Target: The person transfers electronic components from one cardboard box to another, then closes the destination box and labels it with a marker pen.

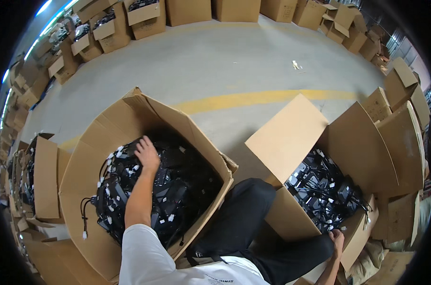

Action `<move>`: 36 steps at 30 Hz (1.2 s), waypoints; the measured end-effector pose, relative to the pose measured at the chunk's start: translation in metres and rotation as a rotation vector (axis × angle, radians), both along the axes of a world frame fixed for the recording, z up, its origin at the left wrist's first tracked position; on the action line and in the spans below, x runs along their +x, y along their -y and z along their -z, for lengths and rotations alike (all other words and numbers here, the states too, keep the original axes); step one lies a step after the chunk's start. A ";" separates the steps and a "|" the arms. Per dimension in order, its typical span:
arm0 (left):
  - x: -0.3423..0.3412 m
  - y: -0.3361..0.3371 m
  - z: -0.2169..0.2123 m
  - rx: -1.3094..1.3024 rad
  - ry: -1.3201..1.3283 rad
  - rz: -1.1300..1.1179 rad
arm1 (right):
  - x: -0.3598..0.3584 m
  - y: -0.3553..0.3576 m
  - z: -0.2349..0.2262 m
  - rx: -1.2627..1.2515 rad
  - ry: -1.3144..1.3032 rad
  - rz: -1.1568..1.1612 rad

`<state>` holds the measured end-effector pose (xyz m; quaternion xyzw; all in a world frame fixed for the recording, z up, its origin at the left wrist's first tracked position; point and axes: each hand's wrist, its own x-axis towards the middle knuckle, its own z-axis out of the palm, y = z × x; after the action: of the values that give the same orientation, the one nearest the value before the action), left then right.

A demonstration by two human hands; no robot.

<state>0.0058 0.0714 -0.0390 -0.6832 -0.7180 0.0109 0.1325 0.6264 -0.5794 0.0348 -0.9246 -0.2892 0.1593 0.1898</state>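
Observation:
My left hand [149, 154] reaches into a large open cardboard box [92, 142] with its fingers apart. It lies over a pile of black plastic parts [170, 194] with black cables and small white connectors, holding none of them. One cable end [85, 223] hangs against this box's left inner wall. To the right stands a second open carton [291, 211], filled with similar black cabled parts [324, 190]. My right hand [337, 240] is at this carton's near edge, beside my knee. Its fingers are curled, and what they grip is hidden.
Raised flaps [289, 137] surround the right carton. Another filled carton [46, 178] stands at the far left, and stacked cardboard [401, 142] at the right. A yellow line [253, 98] crosses the grey floor. Rows of cartons [189, 12] line the back.

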 end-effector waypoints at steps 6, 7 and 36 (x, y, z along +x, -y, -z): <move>-0.036 -0.050 -0.059 -0.221 0.229 -0.063 | -0.012 -0.003 -0.017 -0.019 -0.010 0.123; -0.041 -0.050 -0.064 -0.223 0.275 -0.022 | -0.009 0.000 -0.016 -0.034 0.047 0.090; 0.055 0.140 -0.255 -0.387 1.041 0.829 | -0.276 -0.342 -0.196 0.819 -1.254 -0.213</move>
<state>0.0613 -0.0682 0.2163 -0.8289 -0.3532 -0.2419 -0.3602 0.3505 -0.2376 0.2309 -0.4834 -0.2511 0.5529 0.6306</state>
